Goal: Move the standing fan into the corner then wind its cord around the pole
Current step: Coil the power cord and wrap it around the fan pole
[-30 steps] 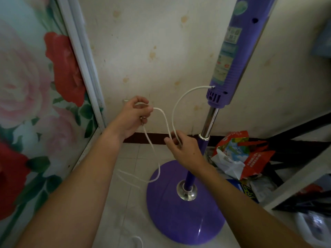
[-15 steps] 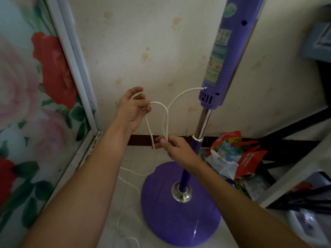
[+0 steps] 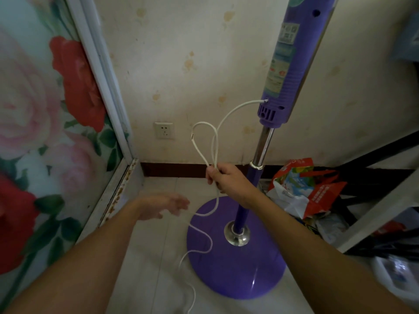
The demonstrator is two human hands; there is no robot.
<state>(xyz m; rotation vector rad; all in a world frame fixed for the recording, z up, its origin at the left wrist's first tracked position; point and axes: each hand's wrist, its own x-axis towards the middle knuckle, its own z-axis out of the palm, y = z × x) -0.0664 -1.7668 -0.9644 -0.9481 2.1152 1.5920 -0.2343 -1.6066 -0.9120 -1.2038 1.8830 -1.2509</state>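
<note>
The purple standing fan stands near the wall corner on its round base (image 3: 235, 266), with a chrome and purple pole (image 3: 260, 152) rising to the purple upper housing (image 3: 285, 64). Its white cord (image 3: 205, 141) leaves the housing, forms a loop above my right hand (image 3: 224, 177), which pinches the loop's strands just left of the pole, then trails down across the base onto the floor. My left hand (image 3: 163, 206) is blurred, low over the tiles, fingers apart, holding nothing.
A wall socket (image 3: 164, 130) sits low on the stained back wall. A floral sliding panel (image 3: 45, 132) with a white frame closes the left side. Red and white plastic bags (image 3: 303, 186) and a dark frame crowd the floor to the right of the fan.
My left hand let go of the cord loop and dropped down toward the floor. My right hand now holds the loop alone, at about the same place beside the pole.
</note>
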